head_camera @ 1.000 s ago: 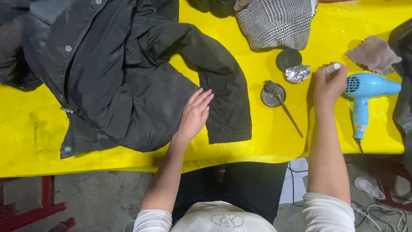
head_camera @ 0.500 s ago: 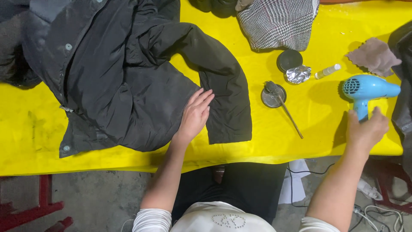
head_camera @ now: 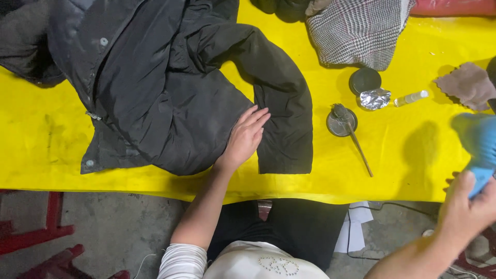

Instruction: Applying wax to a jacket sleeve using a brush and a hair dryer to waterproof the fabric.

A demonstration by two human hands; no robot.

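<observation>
The left hand lies flat with open fingers on the black padded jacket, pinning it smooth near the front edge of the yellow-covered table. The right hand is closed around the light-blue plastic hair dryer, lifted at the right edge.

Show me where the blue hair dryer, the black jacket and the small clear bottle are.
blue hair dryer point(head_camera: 478, 137), head view, its blurred body.
black jacket point(head_camera: 170, 98), head view, front panel.
small clear bottle point(head_camera: 411, 98), head view, its middle.
</observation>
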